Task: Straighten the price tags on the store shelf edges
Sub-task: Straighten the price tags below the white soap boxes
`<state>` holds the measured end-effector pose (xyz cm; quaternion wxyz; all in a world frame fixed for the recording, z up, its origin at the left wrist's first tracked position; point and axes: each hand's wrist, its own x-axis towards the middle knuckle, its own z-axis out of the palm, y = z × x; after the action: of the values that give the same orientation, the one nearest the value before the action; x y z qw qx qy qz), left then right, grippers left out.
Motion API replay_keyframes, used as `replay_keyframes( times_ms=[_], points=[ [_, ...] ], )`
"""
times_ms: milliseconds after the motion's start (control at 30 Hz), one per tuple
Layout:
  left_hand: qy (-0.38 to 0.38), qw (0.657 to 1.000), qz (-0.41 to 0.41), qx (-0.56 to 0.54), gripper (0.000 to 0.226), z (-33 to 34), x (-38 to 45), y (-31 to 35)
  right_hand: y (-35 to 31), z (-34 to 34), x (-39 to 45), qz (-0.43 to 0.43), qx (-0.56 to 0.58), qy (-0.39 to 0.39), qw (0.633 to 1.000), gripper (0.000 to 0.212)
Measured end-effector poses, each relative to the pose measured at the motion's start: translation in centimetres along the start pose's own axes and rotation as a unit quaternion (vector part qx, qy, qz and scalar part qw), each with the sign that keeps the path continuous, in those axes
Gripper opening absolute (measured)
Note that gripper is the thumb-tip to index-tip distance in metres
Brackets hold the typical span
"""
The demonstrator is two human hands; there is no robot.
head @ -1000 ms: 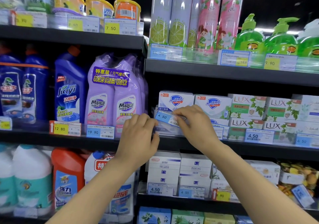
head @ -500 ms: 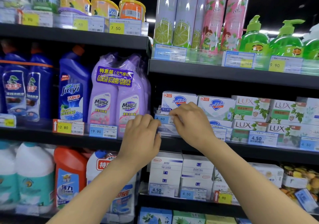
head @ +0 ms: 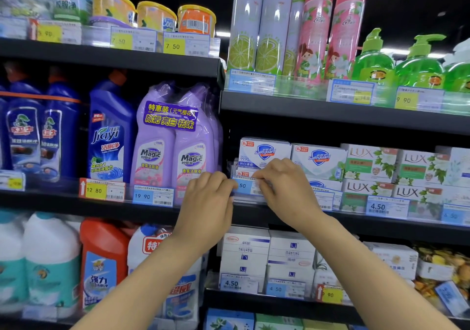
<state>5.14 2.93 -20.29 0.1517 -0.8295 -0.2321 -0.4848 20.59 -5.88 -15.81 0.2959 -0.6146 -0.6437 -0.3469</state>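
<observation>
Tag (head: 246,186) now level, two hands pinching

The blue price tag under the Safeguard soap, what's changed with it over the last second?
The blue tag was tilted, left end high; it now sits level along the shelf edge. The left hand has closed in on its left end, and the right hand has dropped lower with it. Both hands stayed on the tag; the neighbouring tags and products have not moved.

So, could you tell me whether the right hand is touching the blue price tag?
Touching: the head view shows the right hand pinching the blue price tag.
</observation>
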Motion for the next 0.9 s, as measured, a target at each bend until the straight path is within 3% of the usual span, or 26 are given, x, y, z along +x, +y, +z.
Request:
replay_keyframes(
  times_ms=[367, 567, 900],
  points=[
    [0.002, 1.000, 0.000, -0.007, 0.028, 0.0, -0.1, 0.0, 0.5, 0.5, -1.2, -0.033, -0.012, 0.016, 0.999, 0.019],
    [-0.008, 1.000, -0.008, 0.006, 0.036, -0.2, 0.4, 0.2, 0.4, 0.7, -1.3, -0.060, -0.023, 0.012, 0.998, 0.035],
    [0.000, 0.999, 0.007, -0.036, 0.050, -0.3, 0.7, 0.2, 0.6, -0.2, -3.3, -0.051, -0.007, 0.005, 0.999, 0.038]
  ],
)
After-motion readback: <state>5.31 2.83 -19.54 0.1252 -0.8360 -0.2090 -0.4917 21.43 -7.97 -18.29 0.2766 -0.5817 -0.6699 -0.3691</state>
